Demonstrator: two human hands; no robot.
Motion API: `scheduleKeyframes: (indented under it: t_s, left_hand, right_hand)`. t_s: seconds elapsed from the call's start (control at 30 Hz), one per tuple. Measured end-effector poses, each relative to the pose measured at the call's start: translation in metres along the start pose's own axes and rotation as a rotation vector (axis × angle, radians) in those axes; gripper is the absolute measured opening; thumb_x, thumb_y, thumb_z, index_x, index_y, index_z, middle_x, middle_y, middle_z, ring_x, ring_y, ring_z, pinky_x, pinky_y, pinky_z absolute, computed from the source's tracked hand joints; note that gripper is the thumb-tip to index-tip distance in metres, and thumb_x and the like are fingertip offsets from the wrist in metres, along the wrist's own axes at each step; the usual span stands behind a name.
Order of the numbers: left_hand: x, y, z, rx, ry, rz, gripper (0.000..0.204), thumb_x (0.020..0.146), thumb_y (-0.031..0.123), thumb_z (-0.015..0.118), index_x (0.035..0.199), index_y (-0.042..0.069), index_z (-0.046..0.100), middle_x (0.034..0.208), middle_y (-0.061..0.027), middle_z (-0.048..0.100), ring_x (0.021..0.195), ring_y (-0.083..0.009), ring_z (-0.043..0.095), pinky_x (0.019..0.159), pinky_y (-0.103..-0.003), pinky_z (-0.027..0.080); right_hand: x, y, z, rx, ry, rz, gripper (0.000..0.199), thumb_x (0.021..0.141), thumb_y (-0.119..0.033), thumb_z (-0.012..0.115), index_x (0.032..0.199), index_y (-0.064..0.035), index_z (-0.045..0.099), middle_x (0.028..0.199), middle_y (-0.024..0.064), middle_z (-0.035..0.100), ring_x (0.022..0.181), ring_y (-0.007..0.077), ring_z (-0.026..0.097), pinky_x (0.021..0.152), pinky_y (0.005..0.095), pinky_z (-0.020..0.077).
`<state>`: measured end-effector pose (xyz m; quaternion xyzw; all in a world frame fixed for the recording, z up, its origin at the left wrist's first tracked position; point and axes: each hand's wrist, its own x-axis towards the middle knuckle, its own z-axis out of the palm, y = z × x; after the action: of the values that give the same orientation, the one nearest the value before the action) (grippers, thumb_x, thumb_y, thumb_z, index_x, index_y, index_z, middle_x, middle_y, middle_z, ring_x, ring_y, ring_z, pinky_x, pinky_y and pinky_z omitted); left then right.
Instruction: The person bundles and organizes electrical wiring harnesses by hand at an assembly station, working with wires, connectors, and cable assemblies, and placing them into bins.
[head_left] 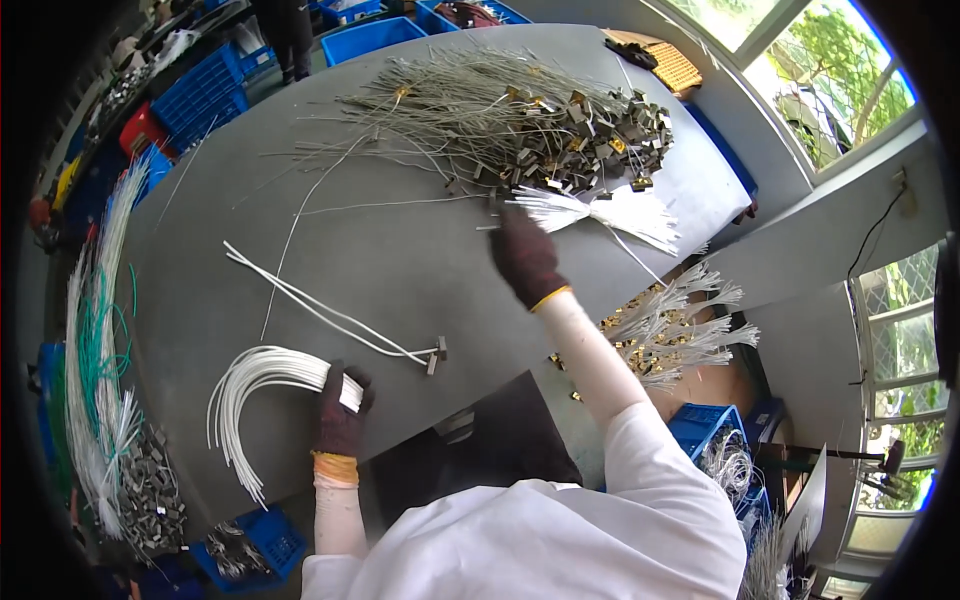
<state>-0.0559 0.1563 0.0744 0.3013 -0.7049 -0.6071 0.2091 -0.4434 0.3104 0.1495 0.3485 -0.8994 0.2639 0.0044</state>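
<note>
My left hand [341, 410], in a dark maroon glove with a yellow cuff, is closed round one end of a bundle of white cables [262, 362]. The cables curve to the left and down over the grey table. My right hand [524, 255], gloved alike, reaches to the near edge of a heap of thin grey wires with metal end blocks [600, 140]. Its fingers are drawn together beside a small dark block; what they grip is mostly hidden. Touching or close beside them lies a tied bunch of white strands [635, 215].
Two white cables with metal end pieces [436, 354] lie mid-table on the grey tabletop [400, 270]. Long white and green strands [98, 350] hang at the left edge. White bundles with brass-coloured ends [670, 330] sit right of the table. Blue crates [370, 40] stand beyond the far edge.
</note>
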Motion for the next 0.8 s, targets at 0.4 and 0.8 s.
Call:
scheduleKeyframes:
  t_s: [0.4,0.8]
  left_hand:
    - [0.017,-0.004,0.005,-1.185,0.121,-0.541,0.023,0.111,0.026,0.057,0.128,0.010,0.060,0.108,-0.0046,0.065,0.100,-0.0178,0.065,0.082,-0.034,0.062]
    - [0.014,-0.001,-0.003,-1.091,0.203,-0.588,0.021,0.106,0.022,0.065,0.124,0.011,0.064,0.098,-0.0003,0.065,0.092,-0.0163,0.065,0.073,-0.031,0.061]
  right_hand:
    - [-0.012,0.183,-0.049,-0.401,-0.318,-0.160,0.019,0.100,-0.017,0.056,0.113,-0.0112,0.068,0.110,0.0163,0.073,0.089,0.0394,0.073,0.081,0.0518,0.0581]
    - [-0.021,0.170,-0.138,-0.438,-0.148,-0.068,0.067,0.084,0.005,0.062,0.148,-0.0118,0.051,0.143,0.0176,0.062,0.101,0.0404,0.071,0.091,0.0503,0.0567]
